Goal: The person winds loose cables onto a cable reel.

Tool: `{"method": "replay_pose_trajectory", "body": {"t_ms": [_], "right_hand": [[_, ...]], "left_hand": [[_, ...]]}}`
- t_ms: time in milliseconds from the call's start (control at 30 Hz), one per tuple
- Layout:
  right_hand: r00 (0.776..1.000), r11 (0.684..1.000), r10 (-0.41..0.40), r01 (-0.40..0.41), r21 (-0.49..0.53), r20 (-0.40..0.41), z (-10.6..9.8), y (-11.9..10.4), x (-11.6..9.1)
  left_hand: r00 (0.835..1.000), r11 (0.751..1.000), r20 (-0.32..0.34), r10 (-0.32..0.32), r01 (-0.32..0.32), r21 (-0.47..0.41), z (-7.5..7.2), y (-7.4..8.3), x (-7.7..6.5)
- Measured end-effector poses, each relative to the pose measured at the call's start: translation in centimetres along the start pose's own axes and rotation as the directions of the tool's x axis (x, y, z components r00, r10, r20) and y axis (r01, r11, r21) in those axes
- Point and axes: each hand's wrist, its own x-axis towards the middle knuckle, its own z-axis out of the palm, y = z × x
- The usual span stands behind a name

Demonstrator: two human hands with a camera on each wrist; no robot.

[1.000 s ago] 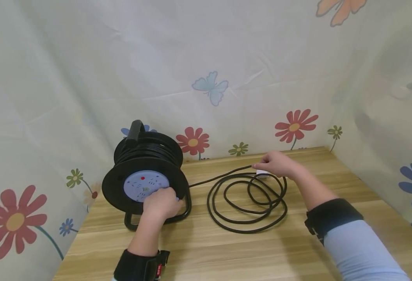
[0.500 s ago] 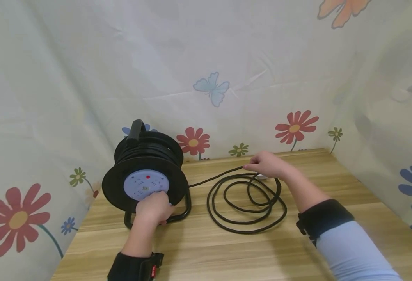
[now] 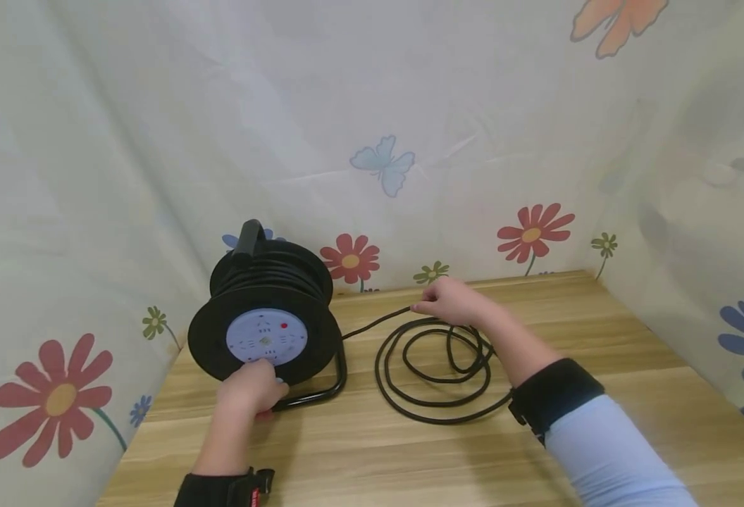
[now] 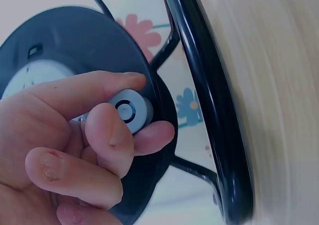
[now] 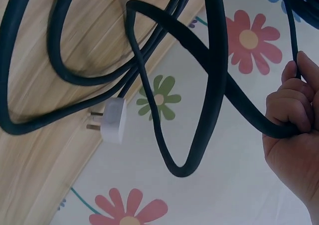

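A black cable reel (image 3: 313, 331) with a pale blue socket face stands at the left of the table. My left hand (image 3: 251, 386) is low on its face. In the left wrist view, my curled fingers grip a grey round crank knob (image 4: 143, 105) at the disc's edge. My right hand (image 3: 454, 301) grips the black cable (image 3: 378, 322) between the reel and the loose loops, with the fist closed round it in the right wrist view. A white plug (image 5: 113, 120) with metal pins hangs among the loops in that view.
Loose cable loops (image 3: 446, 421) lie on the wooden table (image 3: 378, 465) right of the reel. The reel's tubular black stand (image 4: 199, 60) runs close beside the left hand. A flower-printed white curtain (image 3: 473, 105) closes off the back and both sides.
The reel's face has turned clockwise, its red dot going rightward. My left hand has moved left and down with the knob. My right hand has shifted left toward the reel with the cable.
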Motion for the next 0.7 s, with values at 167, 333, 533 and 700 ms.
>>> {"method": "replay_pose_trajectory", "body": {"t_ms": [167, 333, 533, 700], "right_hand": [[1.0, 1.0, -0.008, 0.008, 0.029, 0.013, 0.7, -1.2, 0.6], [1.0, 0.999, -0.014, 0.013, 0.044, 0.017, 1.7, -2.2, 1.1], [0.998, 0.998, -0.045, 0.043, 0.055, 0.037, 3.1, -3.4, 2.0], [0.995, 0.995, -0.084, 0.081, 0.057, 0.051, 3.8, -4.2, 2.6]], "left_hand": [[1.0, 0.999, -0.004, -0.007, 0.007, -0.034, -0.7, -1.2, -0.4], [0.999, 0.997, -0.028, -0.017, 0.015, -0.07, -1.4, -2.6, -0.6], [0.999, 0.99, -0.023, -0.05, 0.046, -0.133, -2.4, -4.3, -1.2], [0.997, 0.982, -0.038, -0.06, 0.052, -0.183, -3.5, -5.0, -1.6]]}}
